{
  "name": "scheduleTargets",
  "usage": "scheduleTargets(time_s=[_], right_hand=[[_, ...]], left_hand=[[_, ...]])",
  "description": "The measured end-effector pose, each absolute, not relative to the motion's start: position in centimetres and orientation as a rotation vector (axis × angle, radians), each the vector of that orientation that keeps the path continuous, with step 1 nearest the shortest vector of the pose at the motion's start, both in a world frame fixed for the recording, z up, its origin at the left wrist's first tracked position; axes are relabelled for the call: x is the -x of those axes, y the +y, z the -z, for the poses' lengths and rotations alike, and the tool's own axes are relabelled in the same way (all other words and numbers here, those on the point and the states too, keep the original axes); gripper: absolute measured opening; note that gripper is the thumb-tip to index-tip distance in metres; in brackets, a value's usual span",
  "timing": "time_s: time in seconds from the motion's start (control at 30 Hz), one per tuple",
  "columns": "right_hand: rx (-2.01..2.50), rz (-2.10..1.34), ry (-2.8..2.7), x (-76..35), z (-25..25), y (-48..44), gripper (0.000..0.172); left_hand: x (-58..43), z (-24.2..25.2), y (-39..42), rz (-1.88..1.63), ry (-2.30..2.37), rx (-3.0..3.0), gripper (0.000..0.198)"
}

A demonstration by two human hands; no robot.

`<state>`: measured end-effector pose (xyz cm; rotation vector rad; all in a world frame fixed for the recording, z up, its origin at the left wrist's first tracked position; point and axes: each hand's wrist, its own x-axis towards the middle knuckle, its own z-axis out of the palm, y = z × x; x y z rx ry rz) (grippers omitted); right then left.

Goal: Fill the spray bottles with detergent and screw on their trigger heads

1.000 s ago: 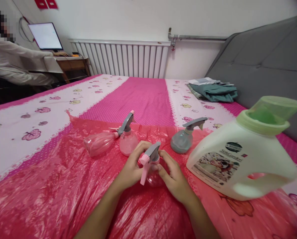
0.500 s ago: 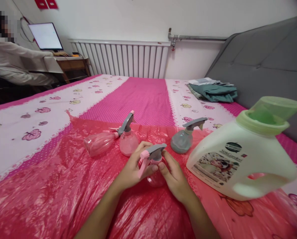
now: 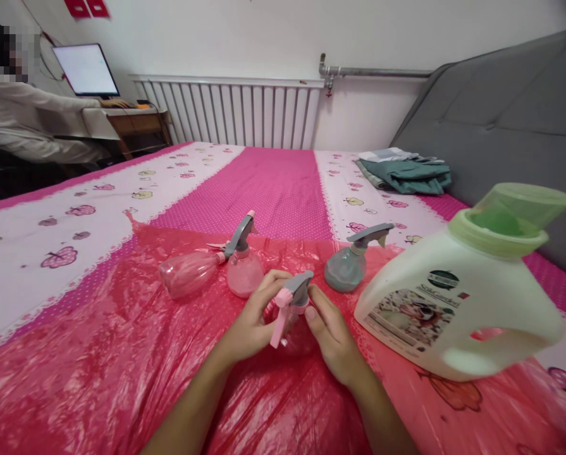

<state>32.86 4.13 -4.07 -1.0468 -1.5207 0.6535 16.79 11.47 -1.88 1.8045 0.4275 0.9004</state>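
Observation:
Between my hands stands a clear spray bottle (image 3: 298,332) with a grey head and a pink nozzle and trigger. My left hand (image 3: 254,322) curls round its left side near the neck, the fingers partly behind the head. On the other side my right hand (image 3: 330,332) grips the collar, thumb in front. Just beyond my left hand are an upright pink spray bottle (image 3: 245,275) and a clear pink one (image 3: 190,273) lying on its side. A grey-green spray bottle (image 3: 345,270) stands past my right hand.
Red plastic sheeting (image 3: 97,354) covers the near part of the bed. A large white detergent jug (image 3: 467,309) with a green cap stands at right. Folded clothes (image 3: 406,172) lie by the grey headboard (image 3: 501,107). At far left a person (image 3: 31,117) sits at a desk.
The spray head between my hands has turned, its nozzle swinging right and toward me. My hands stay almost in place; the other bottles have not moved.

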Motion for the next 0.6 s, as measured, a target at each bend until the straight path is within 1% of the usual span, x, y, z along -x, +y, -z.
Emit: scheduleTargets(time_s=[0.43, 0.6], right_hand=[[1.079, -0.646, -1.523, -32.83, 3.87, 4.04, 0.036], [1.106, -0.696, -1.497, -32.79, 4.01, 4.09, 0.040]], left_hand=[[-16.81, 1.65, 11.51, -0.898, 0.454, -1.824, 0.030], [-16.71, 1.75, 11.58, -0.889, 0.434, -1.829, 0.028]])
